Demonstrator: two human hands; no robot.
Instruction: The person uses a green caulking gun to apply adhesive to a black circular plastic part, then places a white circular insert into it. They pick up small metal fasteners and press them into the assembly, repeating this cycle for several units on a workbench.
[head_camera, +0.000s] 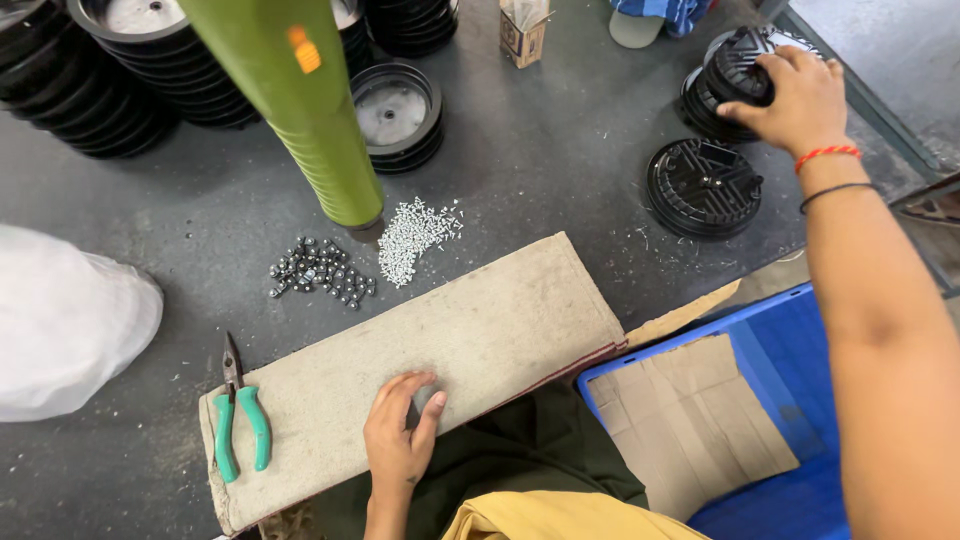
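My right hand (790, 95) reaches to the far right and grips a black ribbed round part (737, 68) on top of a short stack. A second black round part (702, 186) lies flat just nearer to me. My left hand (402, 432) rests flat, fingers apart, on the near edge of a worn beige felt pad (440, 345), holding nothing. Green-handled pliers (238, 412) lie on the pad's left end.
A green sleeved hanging tool (300, 110) comes down over the grey table. Beside it lie a pile of silver screws (412, 236) and dark nuts (318, 270). Stacks of black discs (120, 70) line the back. A blue crate (790, 400) with cardboard sits at right, a white bag (60, 320) at left.
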